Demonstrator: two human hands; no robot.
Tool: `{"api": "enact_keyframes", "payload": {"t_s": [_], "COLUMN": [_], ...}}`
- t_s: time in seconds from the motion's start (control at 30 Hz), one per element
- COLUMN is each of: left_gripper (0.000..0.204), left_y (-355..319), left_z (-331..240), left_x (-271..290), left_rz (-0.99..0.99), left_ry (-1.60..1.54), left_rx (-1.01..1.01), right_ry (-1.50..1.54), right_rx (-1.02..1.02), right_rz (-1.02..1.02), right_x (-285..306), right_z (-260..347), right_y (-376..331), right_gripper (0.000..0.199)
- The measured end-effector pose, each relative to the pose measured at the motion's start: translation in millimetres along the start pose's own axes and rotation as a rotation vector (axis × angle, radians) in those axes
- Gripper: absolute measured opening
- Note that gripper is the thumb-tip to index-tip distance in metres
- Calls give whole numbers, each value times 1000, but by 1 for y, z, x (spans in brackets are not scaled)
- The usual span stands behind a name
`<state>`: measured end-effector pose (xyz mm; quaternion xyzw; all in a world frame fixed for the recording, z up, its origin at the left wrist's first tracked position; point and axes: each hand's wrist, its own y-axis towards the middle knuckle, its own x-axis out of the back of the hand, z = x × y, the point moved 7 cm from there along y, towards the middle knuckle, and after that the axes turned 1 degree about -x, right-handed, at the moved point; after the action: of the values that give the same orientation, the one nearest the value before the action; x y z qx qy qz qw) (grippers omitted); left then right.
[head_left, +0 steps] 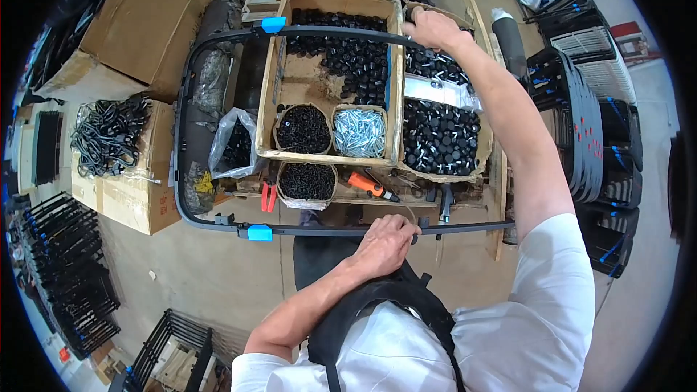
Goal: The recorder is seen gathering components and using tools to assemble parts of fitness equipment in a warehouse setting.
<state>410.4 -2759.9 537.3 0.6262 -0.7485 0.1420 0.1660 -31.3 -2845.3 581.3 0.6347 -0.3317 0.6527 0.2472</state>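
Note:
A long black frame (319,231) with rounded left corners and blue clips lies across the bench, its near rail close to my body. My left hand (385,243) is closed round that near rail, with a thin pale strip beside its fingertips. With my arm stretched out, my right hand (438,30) is closed on the far rail, above boxes of black parts; its fingertips are partly hidden. Under the frame sits a wooden tray (267,101) with black caps (356,65), small black pieces (303,131) and silver screws (359,132). Black round-headed knobs (443,138) fill a box to its right.
An orange-handled tool (369,185) and red-handled pliers (268,197) lie at the bench's near edge, by a tub of black pieces (308,183). Left are a carton of bent black parts (111,138) and a plastic bag (234,144). Racks of black frames (581,116) stand right.

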Motion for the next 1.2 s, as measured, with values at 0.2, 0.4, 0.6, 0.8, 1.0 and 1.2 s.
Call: {"api": "enact_keyframes", "payload": {"t_s": [0.2, 0.4, 0.6, 0.8, 1.0, 1.2], "left_gripper": [20, 20, 31, 37, 33, 35], "left_y": [-1, 5, 3, 4, -4, 6], "left_z": [4, 0, 4, 8, 9, 7], "left_x": [-1, -18, -12, -8, -20, -25], "left_rz": [68, 140, 129, 34, 254, 190], "left_ry": [29, 15, 1, -153, -76, -32], "left_rx": [96, 90, 130, 107, 212, 63], "right_ry": [37, -185, -199, -241, -520, -416], "right_rx": [-169, -18, 62, -31, 70, 114], "right_rz": [308, 107, -30, 56, 426, 157], "right_x": [3, 1, 13, 5, 12, 9], "right_z": [6, -6, 19, -6, 20, 6], "right_y": [-7, -3, -4, 2, -18, 10], "right_gripper": [52, 67, 64, 74, 42, 38]}}
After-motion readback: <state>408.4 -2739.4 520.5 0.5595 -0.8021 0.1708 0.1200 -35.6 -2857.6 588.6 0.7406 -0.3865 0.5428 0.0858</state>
